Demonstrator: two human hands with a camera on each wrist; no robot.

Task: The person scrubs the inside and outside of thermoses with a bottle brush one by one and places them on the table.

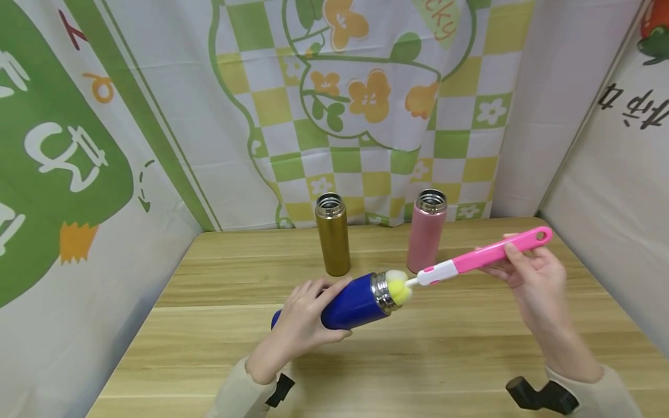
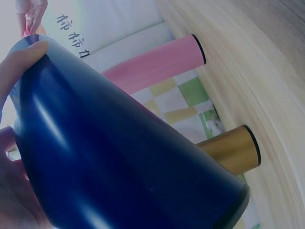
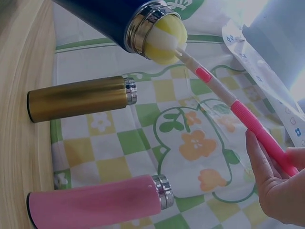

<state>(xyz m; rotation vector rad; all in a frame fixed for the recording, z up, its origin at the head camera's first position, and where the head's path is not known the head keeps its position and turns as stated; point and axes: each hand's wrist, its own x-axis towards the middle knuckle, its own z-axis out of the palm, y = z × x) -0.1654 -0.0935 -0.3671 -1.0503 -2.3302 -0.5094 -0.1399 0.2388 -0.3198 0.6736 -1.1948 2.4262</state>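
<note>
My left hand [image 1: 305, 316] grips a blue thermos bottle [image 1: 352, 303], tilted above the table with its steel mouth toward the right. In my right hand [image 1: 535, 284] is a bottle brush [image 1: 486, 255] with a pink and white handle, pinched between thumb and fingers. The brush's yellow and white sponge head [image 3: 167, 40] sits at the blue bottle's mouth, partly inside and partly bulging out. How deep it reaches is hidden by the bottle wall. Most of the blue body fills the left wrist view, thumb across it.
Behind the blue bottle, a gold thermos bottle [image 1: 334, 238] and a pink thermos bottle [image 1: 427, 232] stand upright, lidless, on the wooden table [image 1: 209, 290]. A patterned cloth [image 1: 376, 162] hangs at the table's back edge, and printed cloths hang on both sides.
</note>
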